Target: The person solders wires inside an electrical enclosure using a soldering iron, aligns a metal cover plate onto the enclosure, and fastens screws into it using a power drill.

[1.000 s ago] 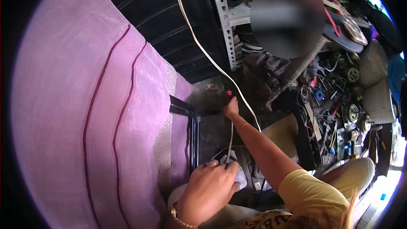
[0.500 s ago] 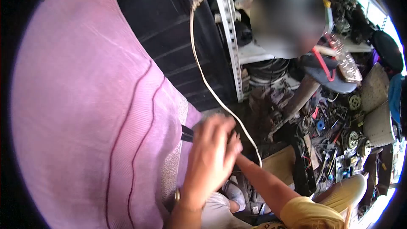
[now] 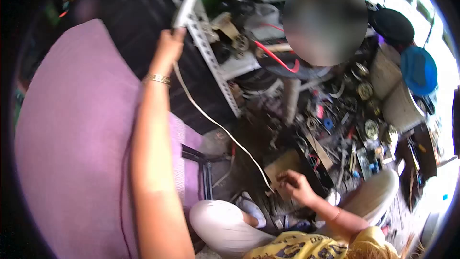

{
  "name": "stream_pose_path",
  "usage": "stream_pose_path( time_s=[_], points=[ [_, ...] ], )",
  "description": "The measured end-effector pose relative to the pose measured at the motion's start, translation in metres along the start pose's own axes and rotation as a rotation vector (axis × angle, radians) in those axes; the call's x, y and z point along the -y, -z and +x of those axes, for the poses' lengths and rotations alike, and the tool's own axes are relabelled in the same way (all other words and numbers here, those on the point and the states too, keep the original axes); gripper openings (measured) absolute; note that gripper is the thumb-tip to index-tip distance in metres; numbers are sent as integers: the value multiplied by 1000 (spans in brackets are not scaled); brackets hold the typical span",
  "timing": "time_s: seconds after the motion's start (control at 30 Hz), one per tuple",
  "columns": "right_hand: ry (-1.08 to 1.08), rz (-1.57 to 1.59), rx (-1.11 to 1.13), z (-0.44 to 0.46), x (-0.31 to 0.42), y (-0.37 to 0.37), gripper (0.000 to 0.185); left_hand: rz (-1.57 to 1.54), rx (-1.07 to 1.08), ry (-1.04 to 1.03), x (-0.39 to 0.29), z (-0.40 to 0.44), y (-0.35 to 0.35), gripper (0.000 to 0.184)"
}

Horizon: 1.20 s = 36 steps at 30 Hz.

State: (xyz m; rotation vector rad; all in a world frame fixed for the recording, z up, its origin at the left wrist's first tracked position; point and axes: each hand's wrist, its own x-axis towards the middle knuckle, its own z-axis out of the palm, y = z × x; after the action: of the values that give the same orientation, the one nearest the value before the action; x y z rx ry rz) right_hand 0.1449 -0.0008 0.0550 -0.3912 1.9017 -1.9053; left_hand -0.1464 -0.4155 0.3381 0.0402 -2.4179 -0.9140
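My left hand, with a bracelet at the wrist, is stretched far forward. Its fingers are closed around the lower end of a white power strip beside a perforated metal post. From that end a white cord runs slackly down to the right, toward the floor by my knees. Low in front of me is my right hand, its fingers apart and loosely bent. I see nothing plainly held in it; the fingertips look dark. It is close to the cord's lower end and a brown flat board.
A large pink cloth covers something on my left, with a black metal frame below. Small parts and tools litter the right side. Behind are a loaded shelf, a round seat on a post and a blue round object. A blurred disc hides part.
My hands were close together in front of me. Now the left has reached forward and taken hold of the power strip, while the right is lower and farther right. The view has turned.
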Motion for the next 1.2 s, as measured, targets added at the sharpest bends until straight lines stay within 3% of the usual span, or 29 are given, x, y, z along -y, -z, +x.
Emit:
stream_pose_path(
  time_s=[0.03,0.13,0.2,0.3,0.4,0.43,0.5,0.57,0.63,0.7,0.77,0.83,0.87,0.93,1.03,1.1,1.17,1.2],
  points=[
    [37,19,-25,-7,-1,14,22,-15,-16,43,-13,-9,0,46],
    [2,-233,-100,-31,20,58,27,50,0,-115,-22,-6,2,54],
    [100,-288,-173,-43,26,86,26,70,-131,-215,-23,-12,-1,54],
    [98,-287,-261,-53,39,132,26,356,-267,-189,-32,-22,1,69],
    [34,-225,-363,-54,43,174,26,424,-277,-140,-30,-23,-1,68],
    [1,-141,-405,-50,50,177,29,442,-245,-109,-28,-22,2,78],
    [66,-298,-322,-40,45,199,32,454,-251,-34,-13,-16,7,90],
    [48,-421,-316,-24,30,213,36,542,-87,81,-5,-25,15,103],
    [-36,-340,-269,-2,9,227,38,767,95,191,13,-51,14,106],
    [-290,-261,-248,23,-15,243,34,1112,77,207,32,-102,-9,105],
    [-499,-248,-244,42,-39,250,36,1249,-40,158,-17,-176,-46,97],
    [-633,-341,-257,59,-68,249,38,846,-82,-1,-6,-216,-79,90],
    [-507,-489,-267,71,-91,248,41,600,13,-21,-3,-239,-105,86],
    [-249,-776,-274,88,-132,242,49,32,120,150,-11,-300,-185,74],
    [-281,-795,-411,107,-132,222,59,-542,469,882,-39,-370,-277,73],
    [-414,-547,-271,110,-128,224,47,-608,439,946,-49,-402,-327,74],
    [-547,-289,-134,109,-127,227,36,-701,439,838,-43,-422,-365,73],
    [-519,-247,-227,111,-130,226,27,-670,390,775,-44,-426,-380,65]
  ],
)
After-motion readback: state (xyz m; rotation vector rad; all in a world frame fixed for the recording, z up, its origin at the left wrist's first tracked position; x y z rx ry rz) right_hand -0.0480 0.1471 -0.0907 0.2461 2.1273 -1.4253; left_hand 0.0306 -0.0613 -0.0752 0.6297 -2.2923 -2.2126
